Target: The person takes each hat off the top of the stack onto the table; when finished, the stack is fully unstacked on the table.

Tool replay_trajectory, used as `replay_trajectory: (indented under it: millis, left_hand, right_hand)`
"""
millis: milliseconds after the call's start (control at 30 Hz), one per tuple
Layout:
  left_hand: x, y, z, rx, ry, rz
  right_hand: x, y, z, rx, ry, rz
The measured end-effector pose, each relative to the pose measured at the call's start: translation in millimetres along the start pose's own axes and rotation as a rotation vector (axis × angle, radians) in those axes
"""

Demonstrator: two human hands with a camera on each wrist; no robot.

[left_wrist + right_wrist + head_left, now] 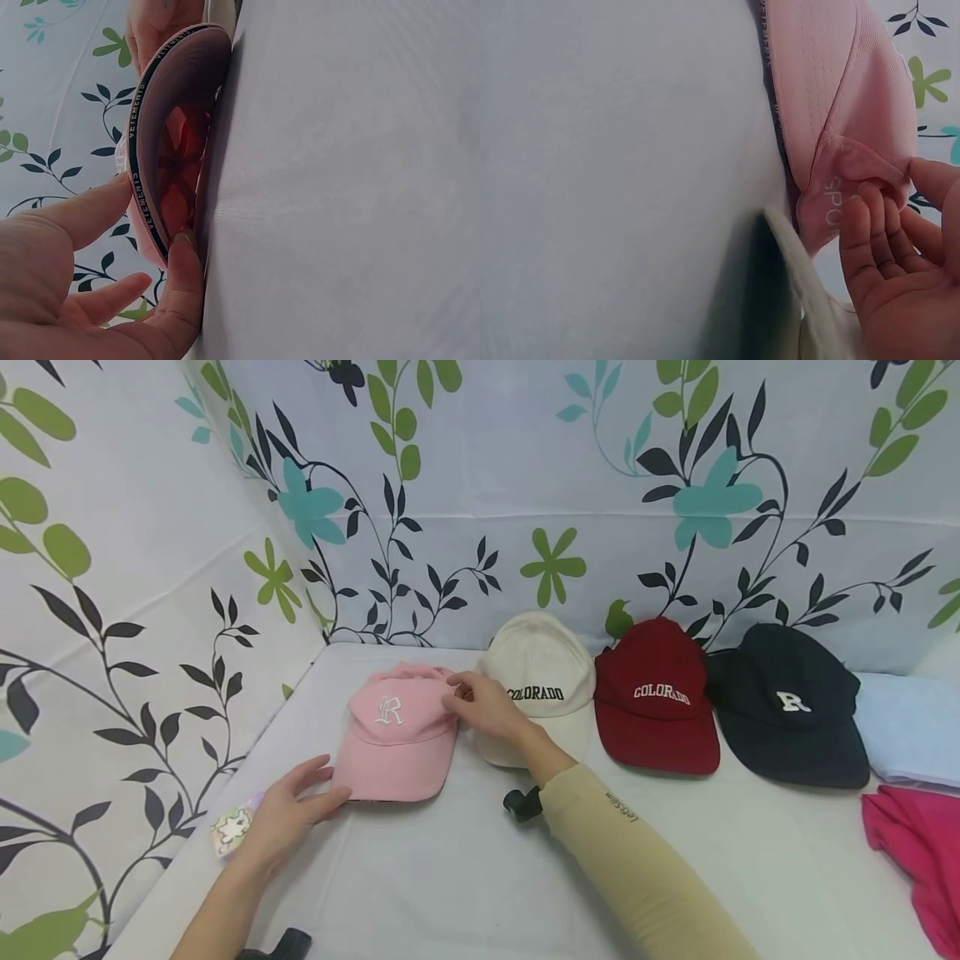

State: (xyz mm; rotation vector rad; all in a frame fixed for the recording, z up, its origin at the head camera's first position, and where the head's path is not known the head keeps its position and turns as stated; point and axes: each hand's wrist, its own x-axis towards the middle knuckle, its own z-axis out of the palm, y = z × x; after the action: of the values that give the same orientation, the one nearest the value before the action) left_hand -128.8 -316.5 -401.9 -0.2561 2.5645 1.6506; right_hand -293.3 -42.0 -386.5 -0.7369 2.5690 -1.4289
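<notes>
A pink baseball cap [397, 760] with a white R on its crown lies on the white-covered table, brim towards me. My left hand [296, 806] holds its brim at the front left corner. In the left wrist view, one digit of that left hand [97, 277] lies on the brim's outer face and another at its inner edge. My right hand [487, 706] pinches the crown's right side. Close up in the right wrist view, curled fingers [877, 232] meet the pink fabric beside white stitched letters. The cap's back is hidden from the head view.
To the right stand a cream cap [540, 656], a dark red cap [656, 739] and a black cap [787, 752] in a row. Beyond are folded pale blue cloth [907, 727] and bright pink cloth [911, 839]. A small pastel item [231, 831] lies by my left wrist.
</notes>
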Motion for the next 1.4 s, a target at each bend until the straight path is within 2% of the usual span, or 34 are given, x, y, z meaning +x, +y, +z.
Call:
replay_trajectory:
  millis: [367, 533, 900, 1133, 1400]
  left_hand:
    - [1.8, 3.0, 0.1, -0.015, 0.008, 0.024]
    - [5.6, 6.9, 1.1, 0.010, 0.021, 0.028]
    - [24.8, 18.2, 6.8, 0.030, 0.024, 0.014]
    - [37.6, 23.3, 10.3, 0.030, 0.031, 0.009]
    - [48.0, 21.9, 12.9, 0.012, 0.042, 0.026]
  right_hand:
    - [4.1, -2, 0, 0.026, 0.026, 0.003]
    - [7.3, -5, -3, 0.008, 0.055, -0.024]
    - [16.9, -10, -8, -0.087, 0.122, -0.007]
    - [21.9, -15, -18, -0.100, 0.095, 0.012]
    - [23.9, -15, -21, -0.077, 0.071, 0.025]
